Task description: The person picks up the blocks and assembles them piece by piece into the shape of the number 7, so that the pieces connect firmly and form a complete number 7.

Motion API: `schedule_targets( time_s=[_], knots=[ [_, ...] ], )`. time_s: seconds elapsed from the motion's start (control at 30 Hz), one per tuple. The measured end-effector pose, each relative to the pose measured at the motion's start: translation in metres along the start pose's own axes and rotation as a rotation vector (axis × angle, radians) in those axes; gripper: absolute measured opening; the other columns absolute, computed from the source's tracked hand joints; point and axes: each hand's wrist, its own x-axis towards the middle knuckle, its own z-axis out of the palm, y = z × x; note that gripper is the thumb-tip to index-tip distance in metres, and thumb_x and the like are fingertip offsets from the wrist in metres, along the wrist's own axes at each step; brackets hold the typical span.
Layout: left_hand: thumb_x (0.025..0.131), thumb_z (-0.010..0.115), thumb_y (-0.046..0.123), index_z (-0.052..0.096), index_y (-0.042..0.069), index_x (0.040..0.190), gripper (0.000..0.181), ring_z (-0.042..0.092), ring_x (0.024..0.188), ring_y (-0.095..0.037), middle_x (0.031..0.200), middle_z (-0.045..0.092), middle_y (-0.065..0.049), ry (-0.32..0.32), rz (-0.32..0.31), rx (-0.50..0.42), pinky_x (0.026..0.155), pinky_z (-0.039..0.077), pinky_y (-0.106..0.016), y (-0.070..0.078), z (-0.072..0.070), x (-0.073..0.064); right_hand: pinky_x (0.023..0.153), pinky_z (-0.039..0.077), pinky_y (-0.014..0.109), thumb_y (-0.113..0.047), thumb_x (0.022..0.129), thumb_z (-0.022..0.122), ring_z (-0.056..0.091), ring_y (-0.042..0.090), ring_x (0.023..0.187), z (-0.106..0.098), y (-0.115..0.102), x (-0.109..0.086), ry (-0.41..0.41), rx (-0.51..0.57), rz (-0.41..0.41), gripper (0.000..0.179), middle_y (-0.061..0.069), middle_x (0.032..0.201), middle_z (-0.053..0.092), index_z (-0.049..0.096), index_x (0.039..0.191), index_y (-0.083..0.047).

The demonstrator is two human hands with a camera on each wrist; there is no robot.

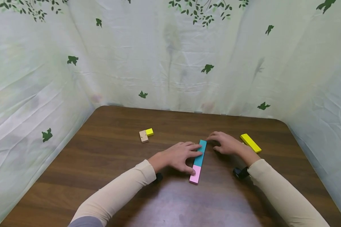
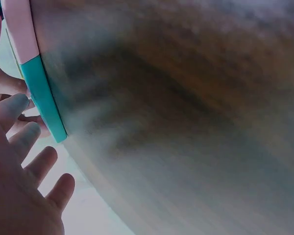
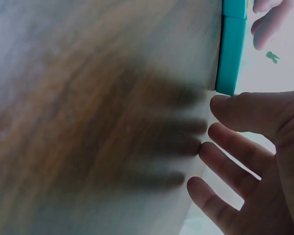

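Observation:
Two teal blocks [image 1: 198, 161] and a pink block [image 1: 194, 178] lie end to end in a straight row on the wooden table. My left hand [image 1: 179, 156] reaches over the row from the left. Its thumb is at the pink block and its extended fingers are over the teal ones. Beyond the far teal end, my right hand [image 1: 226, 143] is low over the table with loosely bent fingers and holds nothing. In the right wrist view, the thumb [image 3: 245, 110] is close to the corner of the end teal block [image 3: 231, 54]; I cannot tell whether they touch.
At the back left, a plain wooden block [image 1: 143, 136] lies against a small yellow block [image 1: 149, 132]. A long yellow block [image 1: 250, 143] is to the right, behind my right wrist. Pale cloth [image 1: 170, 78] with leaf prints hangs around the table.

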Motion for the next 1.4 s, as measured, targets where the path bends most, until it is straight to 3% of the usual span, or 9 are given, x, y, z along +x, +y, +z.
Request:
schedule_targets(
  time_s=[0.57,0.9,1.4],
  knots=[
    [0.087,0.057,0.068,0.031,0.032,0.156,0.083,0.022,0.154,-0.026,0.168,0.018,0.006,-0.059,-0.011,-0.019,0.122,0.028,-0.049,0.0,0.002,0.001,0.105,0.046,0.056,-0.011,0.092,0.066,0.055,0.036,0.122,-0.001,-0.002,-0.003,-0.009,-0.01,-0.013,0.04,0.016,0.133,0.059,0.062,0.132,-0.009],
    [0.087,0.056,0.068,0.028,0.034,0.156,0.082,0.022,0.154,-0.024,0.168,0.014,0.008,-0.069,-0.022,-0.043,0.122,0.027,-0.049,-0.001,0.006,0.002,0.105,0.046,0.054,-0.04,0.088,0.073,0.056,0.034,0.12,0.001,-0.005,-0.002,0.005,-0.007,0.03,0.052,0.015,0.132,0.06,0.064,0.13,-0.011],
    [0.088,0.056,0.068,0.027,0.033,0.157,0.082,0.022,0.155,-0.026,0.169,0.013,0.006,-0.081,-0.02,-0.062,0.122,0.027,-0.049,0.0,0.001,0.001,0.1,0.051,0.05,-0.06,0.078,0.075,0.056,0.029,0.112,0.004,-0.012,0.007,0.014,-0.072,0.104,0.069,0.012,0.127,0.062,0.064,0.124,-0.011]
  ],
)
